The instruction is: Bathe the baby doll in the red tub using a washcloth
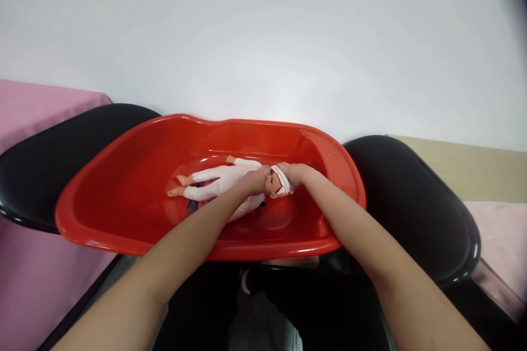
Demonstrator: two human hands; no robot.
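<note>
Left hand: the left hand lies on the chest of the doll, fingers curled close over it, touching near the neck.
Right hand: the right hand is pinched on the white cap at the doll's head, just beside the left hand.
Doll: lies flat on its back in a white suit between and under both hands, bare feet pointing away to the left-hand side, head under the right hand's fingertips.
Tub: the red tub holds the doll on its floor; both forearms reach over its near rim.
Chairs: a black chair stands beyond the left hand's side, another black chair on the right hand's side, the tub resting across them.
Cloth: pink cloth lies far out past the left one.
</note>
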